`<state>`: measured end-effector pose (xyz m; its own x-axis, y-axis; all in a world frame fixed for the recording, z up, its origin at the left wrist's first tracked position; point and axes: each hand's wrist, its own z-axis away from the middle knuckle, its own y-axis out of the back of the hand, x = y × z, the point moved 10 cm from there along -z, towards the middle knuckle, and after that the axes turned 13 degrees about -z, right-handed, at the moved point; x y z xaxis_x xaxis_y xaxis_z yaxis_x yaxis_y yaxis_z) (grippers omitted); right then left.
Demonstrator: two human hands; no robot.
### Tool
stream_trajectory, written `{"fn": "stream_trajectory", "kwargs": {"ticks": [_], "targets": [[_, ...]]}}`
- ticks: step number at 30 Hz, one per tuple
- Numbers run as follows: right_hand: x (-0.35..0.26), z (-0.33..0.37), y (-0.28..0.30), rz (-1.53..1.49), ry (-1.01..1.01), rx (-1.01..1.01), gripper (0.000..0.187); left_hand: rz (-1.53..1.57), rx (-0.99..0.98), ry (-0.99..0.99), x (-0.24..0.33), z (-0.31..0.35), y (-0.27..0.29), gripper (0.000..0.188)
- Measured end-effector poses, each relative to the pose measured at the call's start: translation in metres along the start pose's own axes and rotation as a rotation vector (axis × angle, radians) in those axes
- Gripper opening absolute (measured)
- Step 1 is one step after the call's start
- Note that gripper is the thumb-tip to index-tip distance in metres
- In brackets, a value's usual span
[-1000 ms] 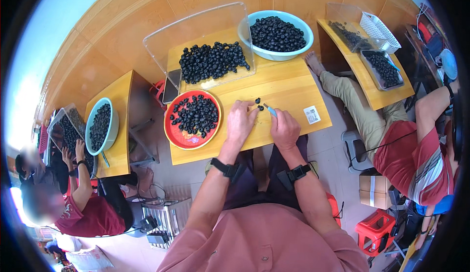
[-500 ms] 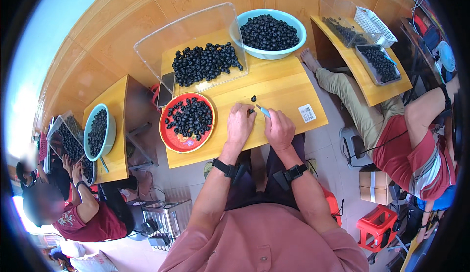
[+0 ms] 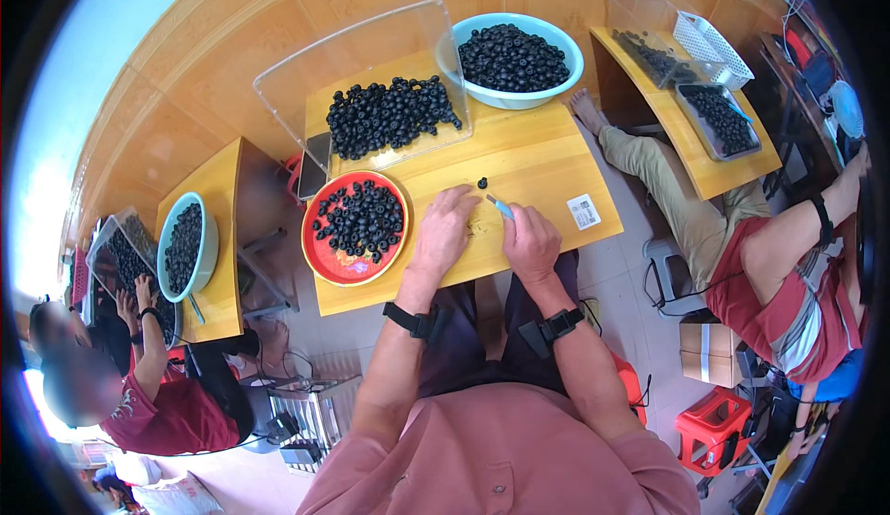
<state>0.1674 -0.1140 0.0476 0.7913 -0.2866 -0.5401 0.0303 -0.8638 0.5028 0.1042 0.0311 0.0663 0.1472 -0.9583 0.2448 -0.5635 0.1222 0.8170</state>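
Observation:
My right hand (image 3: 533, 241) is closed around a slim knife (image 3: 501, 206) with a light blue handle, its short blade pointing up and left. To its left, my left hand (image 3: 443, 229) reaches over the table with fingers stretched out; nothing shows in them, though their undersides are hidden. Just beyond the fingertips and blade lies a single small dark bead-like piece (image 3: 482, 183). Dark crumbs are scattered between the hands. Left of my left hand stands a round red plate (image 3: 324, 260) with a yellow rim, holding many dark round pieces, some showing pale holes.
A clear plastic box (image 3: 366, 38) lies tipped with a heap of dark pieces in it. Beside it stands a full light blue basin (image 3: 528, 100). A white label (image 3: 584, 212) sits on the wooden table (image 3: 547, 158). Co-workers sit at side tables; a red stool (image 3: 712, 427) stands right.
My left hand has moved slightly left and away from the blade, its fingers straightening. The dark piece that was between my hands is no longer visible there. The right hand keeps the knife.

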Motion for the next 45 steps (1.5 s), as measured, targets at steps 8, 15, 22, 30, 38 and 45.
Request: {"fn": "stream_trajectory", "kwargs": {"ticks": [8, 15, 22, 30, 38, 45], "targets": [[-0.005, -0.003, 0.001, -0.014, 0.008, 0.006, 0.013, -0.007, -0.256, 0.085, -0.024, 0.003, -0.028, 0.024], [0.000, -0.002, -0.002, -0.003, -0.009, -0.027, 0.013, 0.083, -0.096, 0.191, -0.027, 0.010, -0.013, 0.018], [-0.003, -0.002, -0.004, 0.003, -0.001, -0.053, 0.014, 0.488, -0.054, 0.538, -0.040, 0.038, -0.032, 0.023], [-0.011, -0.004, -0.007, -0.005, 0.041, -0.122, 0.013, 0.510, 0.008, 0.555, -0.035, 0.046, -0.035, 0.025], [-0.021, -0.002, -0.014, -0.049, 0.128, -0.195, 0.016, 0.596, 0.115, 0.565, -0.038, 0.048, -0.034, 0.038], [-0.020, 0.000, -0.019, -0.041, 0.137, -0.220, 0.014, 0.568, 0.128, 0.561, -0.033, 0.047, -0.026, 0.031]]}}
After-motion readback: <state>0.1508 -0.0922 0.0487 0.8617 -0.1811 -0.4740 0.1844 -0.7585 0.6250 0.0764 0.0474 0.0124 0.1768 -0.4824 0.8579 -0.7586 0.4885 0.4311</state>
